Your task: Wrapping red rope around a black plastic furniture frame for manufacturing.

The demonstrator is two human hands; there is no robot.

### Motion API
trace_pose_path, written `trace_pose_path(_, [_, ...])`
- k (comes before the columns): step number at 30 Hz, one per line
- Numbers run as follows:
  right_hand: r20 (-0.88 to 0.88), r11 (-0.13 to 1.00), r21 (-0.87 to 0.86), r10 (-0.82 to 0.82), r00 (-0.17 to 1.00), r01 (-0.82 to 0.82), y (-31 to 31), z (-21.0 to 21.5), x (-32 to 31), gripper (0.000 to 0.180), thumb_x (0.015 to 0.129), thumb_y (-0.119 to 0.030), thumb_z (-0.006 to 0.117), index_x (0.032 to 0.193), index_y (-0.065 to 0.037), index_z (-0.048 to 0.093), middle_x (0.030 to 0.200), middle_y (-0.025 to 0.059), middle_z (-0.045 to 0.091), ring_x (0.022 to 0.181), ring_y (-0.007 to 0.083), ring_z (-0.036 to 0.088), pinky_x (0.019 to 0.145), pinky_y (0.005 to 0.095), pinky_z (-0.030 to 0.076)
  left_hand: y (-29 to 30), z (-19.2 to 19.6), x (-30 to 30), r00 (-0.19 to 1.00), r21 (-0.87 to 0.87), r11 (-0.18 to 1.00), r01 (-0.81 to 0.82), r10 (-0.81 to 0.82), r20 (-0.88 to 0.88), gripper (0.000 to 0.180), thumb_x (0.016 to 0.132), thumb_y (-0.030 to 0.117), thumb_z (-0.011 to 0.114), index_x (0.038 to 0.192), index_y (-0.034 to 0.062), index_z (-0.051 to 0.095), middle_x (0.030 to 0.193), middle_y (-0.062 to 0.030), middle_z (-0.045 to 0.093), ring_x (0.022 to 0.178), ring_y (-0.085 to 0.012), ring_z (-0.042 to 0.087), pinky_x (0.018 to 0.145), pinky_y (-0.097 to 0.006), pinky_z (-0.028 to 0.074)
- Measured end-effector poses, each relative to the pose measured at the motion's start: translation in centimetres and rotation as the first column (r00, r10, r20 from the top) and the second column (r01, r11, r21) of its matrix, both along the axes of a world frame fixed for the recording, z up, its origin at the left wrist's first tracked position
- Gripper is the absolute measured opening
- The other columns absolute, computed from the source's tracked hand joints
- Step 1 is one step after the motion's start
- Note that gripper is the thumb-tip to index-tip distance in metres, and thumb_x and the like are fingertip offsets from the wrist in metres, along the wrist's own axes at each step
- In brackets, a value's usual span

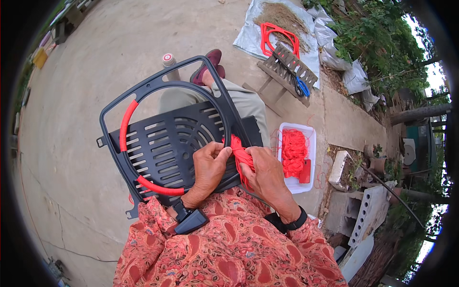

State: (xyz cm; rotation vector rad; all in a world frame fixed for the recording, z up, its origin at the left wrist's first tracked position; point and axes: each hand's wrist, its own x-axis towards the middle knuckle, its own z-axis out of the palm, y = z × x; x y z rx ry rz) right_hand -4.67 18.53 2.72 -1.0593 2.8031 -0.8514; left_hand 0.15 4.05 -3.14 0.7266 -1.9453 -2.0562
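The red cord (240, 158) is pinched against the right edge of the black plastic frame (165, 143) by left hand (209, 165) and right hand (265, 174), fingers curled together, wrists bent inward.

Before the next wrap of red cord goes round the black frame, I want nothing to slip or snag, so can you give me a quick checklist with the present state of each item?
1. Left hand grips the black frame at the ring: ok.
2. Right hand holds the red cord beside the ring: ok.
3. Cord pulled taut between both hands: cannot tell, the fingers hide it.
4. Earlier red wrapping lies close along the ring's left arc: ok.
5. Spare cord sits within reach in the white tray on the person's right: ok.
6. Loose strands hang free of the slotted panel: cannot tell.
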Motion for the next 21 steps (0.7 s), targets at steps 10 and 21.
trace_pose_path(10, [-0.002,0.993,-0.108,0.039,0.999,-0.039,-2.0,-0.9,-0.9,0.019,0.078,-0.007,0.066,0.095,-0.001,0.058,0.087,0.0131,0.057,0.085,0.0313,0.056,0.071,0.0406,0.046,0.3,1.0,-0.1,0.995,-0.223,0.975,0.006,-0.029,-0.100,0.010,0.083,0.007,0.069,0.082,-0.0017,0.063,0.064,-0.0052,0.061,0.054,-0.0075,0.053,0.050,-0.025,0.043])
trace_pose_path(21, [0.009,0.925,0.338,0.179,0.984,-0.171,-5.4,1.2,-4.7,0.020,0.081,-0.023,0.067,0.087,-0.004,0.065,0.072,0.0168,0.064,0.069,0.0353,0.065,0.060,0.0465,0.048,1.1,-0.5,0.4,0.997,-0.175,0.981,0.080,-0.081,-0.004,0.015,0.082,0.010,0.068,0.077,-0.0027,0.063,0.061,-0.0123,0.063,0.053,-0.0166,0.062,0.052,-0.032,0.047])
